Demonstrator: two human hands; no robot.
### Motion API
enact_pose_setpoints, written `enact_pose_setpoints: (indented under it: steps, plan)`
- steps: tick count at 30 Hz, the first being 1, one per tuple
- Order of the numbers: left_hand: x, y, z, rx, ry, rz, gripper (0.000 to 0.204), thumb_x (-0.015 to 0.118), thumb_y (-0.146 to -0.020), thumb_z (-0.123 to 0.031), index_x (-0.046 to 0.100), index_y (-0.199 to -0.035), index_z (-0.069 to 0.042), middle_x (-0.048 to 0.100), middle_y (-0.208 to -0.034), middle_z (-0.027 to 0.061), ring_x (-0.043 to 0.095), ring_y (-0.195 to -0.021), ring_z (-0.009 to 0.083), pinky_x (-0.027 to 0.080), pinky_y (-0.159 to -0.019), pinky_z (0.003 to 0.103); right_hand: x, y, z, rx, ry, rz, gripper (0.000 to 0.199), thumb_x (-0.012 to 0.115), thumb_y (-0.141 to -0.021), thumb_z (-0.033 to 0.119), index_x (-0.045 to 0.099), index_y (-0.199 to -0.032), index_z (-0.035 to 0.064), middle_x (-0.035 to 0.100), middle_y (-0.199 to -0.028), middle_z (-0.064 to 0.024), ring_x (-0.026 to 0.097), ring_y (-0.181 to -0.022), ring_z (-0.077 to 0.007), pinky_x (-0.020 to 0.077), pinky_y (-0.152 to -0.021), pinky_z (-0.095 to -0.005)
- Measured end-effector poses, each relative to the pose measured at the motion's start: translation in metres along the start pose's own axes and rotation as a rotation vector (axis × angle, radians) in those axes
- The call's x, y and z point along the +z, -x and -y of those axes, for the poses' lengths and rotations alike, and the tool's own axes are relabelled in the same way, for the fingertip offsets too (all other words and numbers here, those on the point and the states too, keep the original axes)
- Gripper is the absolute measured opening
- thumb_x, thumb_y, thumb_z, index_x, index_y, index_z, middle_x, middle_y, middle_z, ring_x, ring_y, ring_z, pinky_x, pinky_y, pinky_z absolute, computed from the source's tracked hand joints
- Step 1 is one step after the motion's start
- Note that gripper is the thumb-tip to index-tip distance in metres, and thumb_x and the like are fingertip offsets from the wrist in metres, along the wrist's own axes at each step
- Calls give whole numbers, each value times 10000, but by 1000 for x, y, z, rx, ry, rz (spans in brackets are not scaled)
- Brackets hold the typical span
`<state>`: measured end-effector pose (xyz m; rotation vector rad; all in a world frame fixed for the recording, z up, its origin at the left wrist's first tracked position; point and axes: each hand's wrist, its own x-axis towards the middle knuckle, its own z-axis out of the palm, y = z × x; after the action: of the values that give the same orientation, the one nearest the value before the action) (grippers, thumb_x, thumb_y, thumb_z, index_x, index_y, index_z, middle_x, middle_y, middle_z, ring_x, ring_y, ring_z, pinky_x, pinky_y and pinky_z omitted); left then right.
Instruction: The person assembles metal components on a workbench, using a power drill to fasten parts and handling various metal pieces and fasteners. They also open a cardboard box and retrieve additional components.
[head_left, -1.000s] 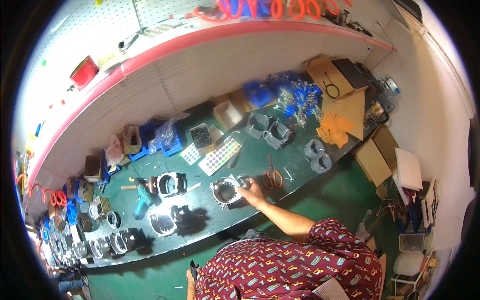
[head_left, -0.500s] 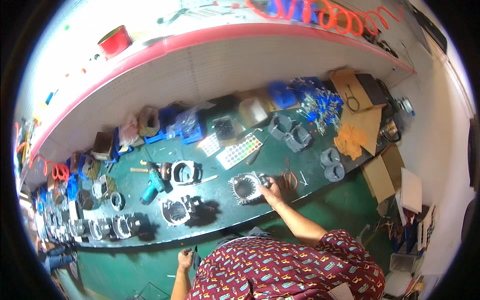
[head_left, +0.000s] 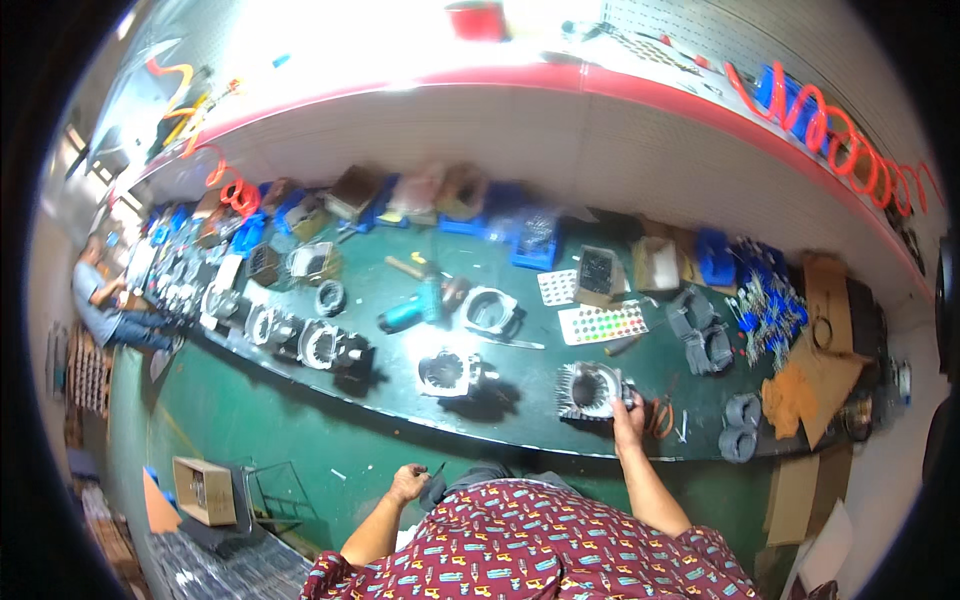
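Note:
My right hand (head_left: 628, 424) grips the right side of a finned silver metal housing (head_left: 574, 396) at the front of the green workbench. The housing has a round opening facing up and rests on the bench. My left hand (head_left: 408, 484) is closed low in front of the bench, near my lap. A thin dark piece (head_left: 438, 469) juts out by its fingers, too small to name. Scissors with orange handles (head_left: 660, 418) lie just right of the right hand. Left of the housing stands a similar metal housing (head_left: 443, 374).
A green power drill (head_left: 405, 312), a metal ring part (head_left: 490, 311) and a sheet of coloured dots (head_left: 603, 323) lie on the bench. Grey plastic parts (head_left: 708, 350) and an orange cloth (head_left: 789, 397) are at right. Blue bins (head_left: 535, 243) line the back. A person (head_left: 103, 293) sits far left.
The view has swung left, so the bench things sit further right in the picture. My right hand stays on the housing; my left hand stays closed, low by my lap.

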<state>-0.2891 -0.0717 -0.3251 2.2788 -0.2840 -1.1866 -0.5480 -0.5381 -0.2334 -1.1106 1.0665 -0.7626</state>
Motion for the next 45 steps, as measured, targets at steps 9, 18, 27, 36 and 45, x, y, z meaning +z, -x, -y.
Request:
enact_pose_setpoints:
  steps: [9,18,27,36,45]
  plan:
    - [-18,73,23,-86,15,-197,465,700,-842,-281,690,-1208,6,709,-1165,219,692,-1091,299,528,-977,371,2,7,0,-26,105,39,563,710,-898,270,495,-1350,13,589,-1275,-104,557,-1136,-203,432,-1009,-352]
    - [-51,63,134,-105,252,-389,303,684,-820,-199,730,-1017,26,739,-914,169,703,-858,233,542,-803,352,26,31,55,-247,1108,-358,642,714,-886,420,559,-1377,37,623,-1276,-211,549,-1231,-357,405,-1059,-423]
    - [-170,64,236,-143,210,-373,202,677,-806,-172,723,-880,10,715,-794,125,672,-772,222,528,-736,383,63,58,39,-463,896,-664,439,667,-953,219,573,-1266,-75,702,-1059,-234,684,-974,-315,525,-883,-401]
    - [-323,26,273,-229,494,-368,331,664,-872,-103,683,-1155,68,735,-998,114,682,-877,181,538,-808,315,294,73,78,-842,924,-481,432,643,-843,62,608,-1270,2,625,-1286,-185,553,-1215,-343,416,-1062,-423]
    - [-322,48,323,-287,624,-343,176,643,-906,-62,693,-1042,37,698,-867,56,602,-709,111,492,-638,282,558,43,89,-671,746,356,374,728,-841,151,675,-1179,-2,731,-1050,-135,696,-891,-200,563,-804,-345]
